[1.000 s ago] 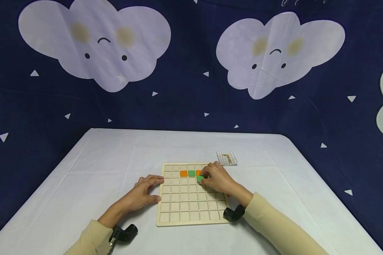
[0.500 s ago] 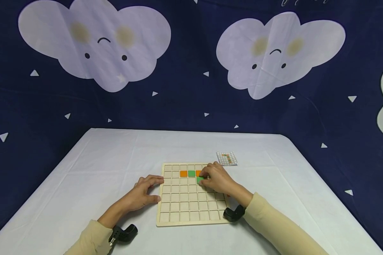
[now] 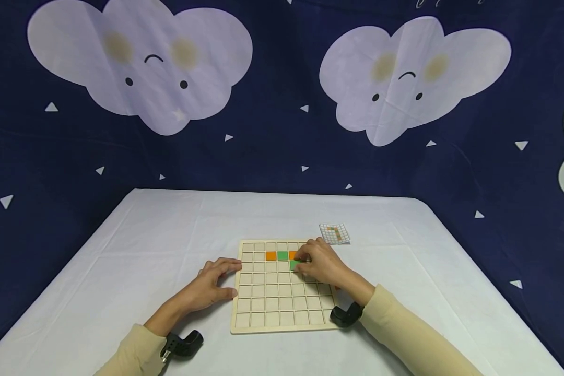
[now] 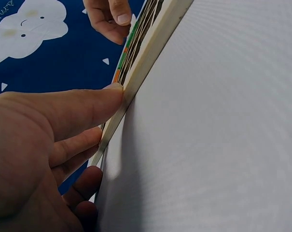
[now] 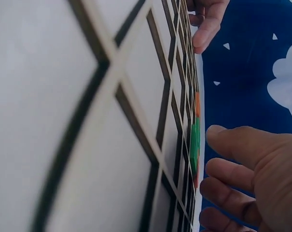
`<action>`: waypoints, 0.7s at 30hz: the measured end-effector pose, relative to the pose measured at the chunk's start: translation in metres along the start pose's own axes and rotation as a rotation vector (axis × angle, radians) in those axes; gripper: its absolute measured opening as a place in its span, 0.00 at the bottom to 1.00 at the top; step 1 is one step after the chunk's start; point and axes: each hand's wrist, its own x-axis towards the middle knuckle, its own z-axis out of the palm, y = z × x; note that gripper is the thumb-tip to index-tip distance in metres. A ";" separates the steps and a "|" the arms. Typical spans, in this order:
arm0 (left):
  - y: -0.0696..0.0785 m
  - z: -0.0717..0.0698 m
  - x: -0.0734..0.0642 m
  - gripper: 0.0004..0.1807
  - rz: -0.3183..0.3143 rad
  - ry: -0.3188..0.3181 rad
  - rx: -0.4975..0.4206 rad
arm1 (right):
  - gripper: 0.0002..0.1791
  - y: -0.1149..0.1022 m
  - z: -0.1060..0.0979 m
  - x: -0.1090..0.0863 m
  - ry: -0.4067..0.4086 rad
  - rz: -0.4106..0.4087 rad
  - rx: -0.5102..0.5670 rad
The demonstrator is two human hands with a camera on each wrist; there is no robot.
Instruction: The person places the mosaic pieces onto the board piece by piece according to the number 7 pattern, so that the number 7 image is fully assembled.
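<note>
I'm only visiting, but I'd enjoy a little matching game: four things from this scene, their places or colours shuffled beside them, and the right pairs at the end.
Things:
1. left hand
2. right hand
3. printed card
4. leftmost tile

Places or colours:
A. orange
B. at the left edge of the board
C. on the white cloth, off the board
D. over the board, by a green tile

Pairs: 1-B; 2-D; 3-C; 4-A
</note>
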 end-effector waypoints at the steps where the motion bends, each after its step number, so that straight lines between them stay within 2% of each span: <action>1: 0.000 0.000 0.000 0.30 0.000 0.001 0.001 | 0.11 0.000 -0.001 0.000 -0.001 0.006 0.005; 15: 0.000 0.000 0.000 0.30 0.001 0.003 -0.004 | 0.15 0.000 -0.019 -0.007 0.016 0.027 0.056; 21: 0.000 0.000 0.000 0.30 0.005 0.001 0.003 | 0.15 0.004 -0.025 -0.012 0.031 0.020 0.047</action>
